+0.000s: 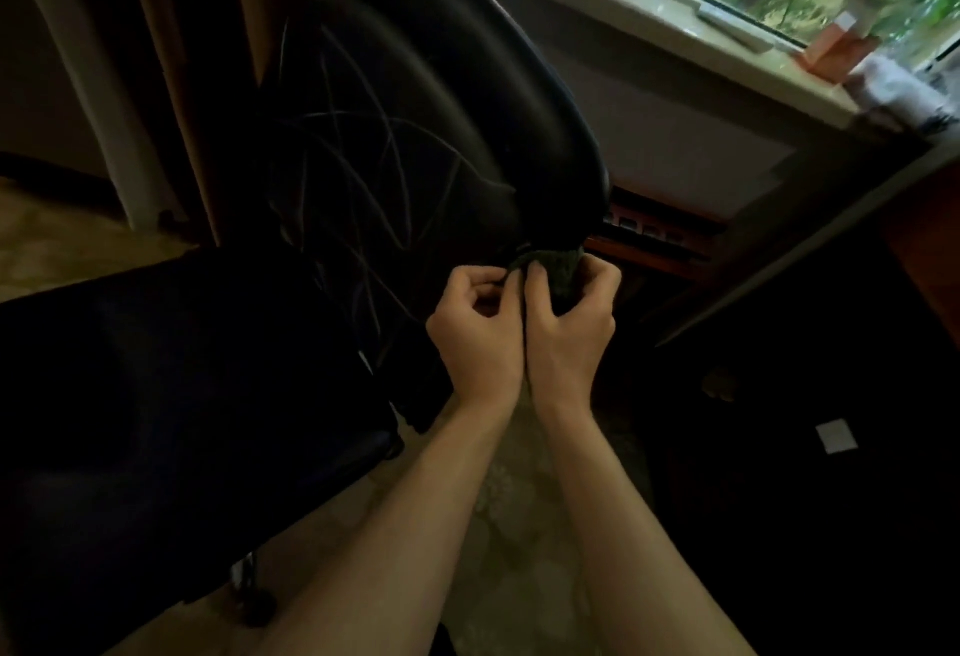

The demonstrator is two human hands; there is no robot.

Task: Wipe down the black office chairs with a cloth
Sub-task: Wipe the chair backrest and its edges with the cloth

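One black office chair with a curved glossy back point(415, 99) and a dark seat point(171, 395) is seen filling the left and centre of the frame. Its lower right edge is met at frame centre, where a dark green knitted cloth point(556, 273) is bunched against it. Open patterned floor point(519, 525) is left below the hands; a white window sill point(675, 32) is crowded by a few blurred items at upper right. Two hands are counted. The left hand point(480, 328) is curled, fingertips pinching the cloth's edge. The right hand point(569, 330) is closed around the cloth, knuckles up, both forearms extended side by side.
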